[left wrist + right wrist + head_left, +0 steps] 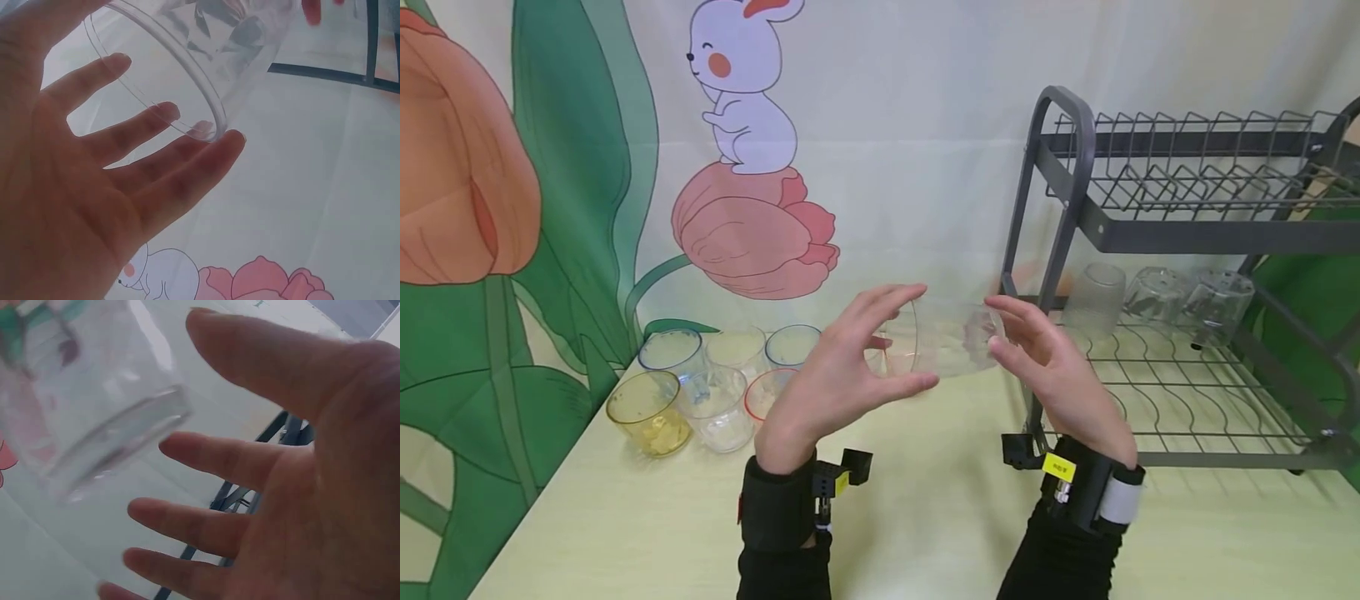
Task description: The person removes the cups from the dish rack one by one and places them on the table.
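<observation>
A clear drinking glass (pixel 953 340) is held up on its side above the table, its rim toward my left hand (pixel 850 358) and its base toward my right hand (pixel 1051 367). The left hand grips the rim end, thumb below and fingers above. In the left wrist view, fingertips (pixel 234 140) lie against the rim of the glass (pixel 206 87). In the right wrist view, the right hand's fingers (pixel 200 453) are spread beside the base of the glass (pixel 119 444), a small gap between them.
On the table's left stand several upright glasses, among them a yellow one (pixel 651 414), a blue-rimmed one (pixel 672 354) and a red-rimmed one (pixel 765 392). A dark two-tier dish rack (pixel 1210 237) stands at right, with upturned glasses (pixel 1156 293) on its lower shelf. A printed curtain (pixel 917 167) hangs behind.
</observation>
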The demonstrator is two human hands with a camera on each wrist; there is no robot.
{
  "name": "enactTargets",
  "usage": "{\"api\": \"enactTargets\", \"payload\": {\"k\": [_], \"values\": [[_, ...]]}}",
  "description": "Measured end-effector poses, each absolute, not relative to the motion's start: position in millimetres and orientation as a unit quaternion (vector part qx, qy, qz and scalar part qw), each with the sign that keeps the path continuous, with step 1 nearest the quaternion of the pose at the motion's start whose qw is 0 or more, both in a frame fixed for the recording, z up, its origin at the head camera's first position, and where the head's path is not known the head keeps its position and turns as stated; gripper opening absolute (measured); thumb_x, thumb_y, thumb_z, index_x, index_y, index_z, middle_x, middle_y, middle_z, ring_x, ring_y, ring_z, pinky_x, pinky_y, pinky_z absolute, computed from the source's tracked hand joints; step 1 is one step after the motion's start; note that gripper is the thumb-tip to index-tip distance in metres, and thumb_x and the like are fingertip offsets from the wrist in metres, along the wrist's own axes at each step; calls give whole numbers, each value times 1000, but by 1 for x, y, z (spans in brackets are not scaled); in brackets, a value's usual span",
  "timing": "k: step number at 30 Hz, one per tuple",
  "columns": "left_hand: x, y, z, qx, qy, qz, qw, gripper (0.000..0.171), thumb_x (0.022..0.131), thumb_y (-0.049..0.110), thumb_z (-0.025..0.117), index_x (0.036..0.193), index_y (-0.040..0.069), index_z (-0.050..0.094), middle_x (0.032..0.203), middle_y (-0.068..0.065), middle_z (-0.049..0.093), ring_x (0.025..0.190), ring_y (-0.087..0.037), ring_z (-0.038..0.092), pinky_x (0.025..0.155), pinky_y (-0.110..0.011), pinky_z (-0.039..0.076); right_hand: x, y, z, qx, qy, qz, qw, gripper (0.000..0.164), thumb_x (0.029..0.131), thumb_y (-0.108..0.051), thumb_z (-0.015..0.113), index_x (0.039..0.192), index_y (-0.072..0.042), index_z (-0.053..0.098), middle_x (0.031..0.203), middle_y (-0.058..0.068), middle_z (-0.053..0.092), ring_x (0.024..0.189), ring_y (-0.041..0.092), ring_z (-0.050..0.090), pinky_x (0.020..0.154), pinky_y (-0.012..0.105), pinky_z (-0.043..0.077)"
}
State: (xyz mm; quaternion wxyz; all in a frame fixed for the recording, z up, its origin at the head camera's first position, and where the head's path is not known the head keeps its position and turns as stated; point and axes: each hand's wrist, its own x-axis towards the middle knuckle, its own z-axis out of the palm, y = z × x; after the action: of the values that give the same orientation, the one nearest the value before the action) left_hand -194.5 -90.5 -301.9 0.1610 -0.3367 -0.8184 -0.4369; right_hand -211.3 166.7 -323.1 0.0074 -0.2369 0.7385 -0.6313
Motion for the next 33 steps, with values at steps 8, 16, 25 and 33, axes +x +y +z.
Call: {"api": "enactTargets", "payload": {"k": [8, 16, 25, 33], "values": [[-198, -99, -307, -315, -842, -415, 137, 78, 79, 27, 83, 147, 23, 45, 142, 7, 43, 125, -10, 45, 92, -34, 49, -202, 198, -317, -258, 710, -654, -39, 46, 102, -11, 52, 146, -6, 40, 146, 13, 43, 134, 30, 39, 102, 31, 43], [-200, -119, -313, -259, -871, -407, 92, 78, 81, 34, 81, 148, 26, 42, 145, 9, 41, 120, -15, 48, 93, -35, 48, -199, 234, -307, -221, 737, -634, -77, 41, 102, -14, 52, 142, -6, 44, 139, 18, 46, 124, 26, 48, 93, 25, 49], [-196, -142, -315, -207, -906, -365, 50, 80, 81, 37, 80, 150, 29, 40, 146, 2, 40, 123, -25, 46, 97, -45, 46, -211, 257, -304, -192, 830, -523, -35, 43, 103, -25, 52, 141, -10, 43, 137, 5, 49, 118, 16, 52, 92, 21, 47], [-197, -142, -328, -191, -933, -304, 7, 80, 80, 38, 81, 149, 27, 42, 147, -5, 42, 130, -25, 44, 100, -50, 43, -243, 272, -319, -156, 863, -479, 27, 54, 100, -39, 54, 143, -8, 41, 140, 11, 47, 123, 26, 49, 96, 34, 49]]}}
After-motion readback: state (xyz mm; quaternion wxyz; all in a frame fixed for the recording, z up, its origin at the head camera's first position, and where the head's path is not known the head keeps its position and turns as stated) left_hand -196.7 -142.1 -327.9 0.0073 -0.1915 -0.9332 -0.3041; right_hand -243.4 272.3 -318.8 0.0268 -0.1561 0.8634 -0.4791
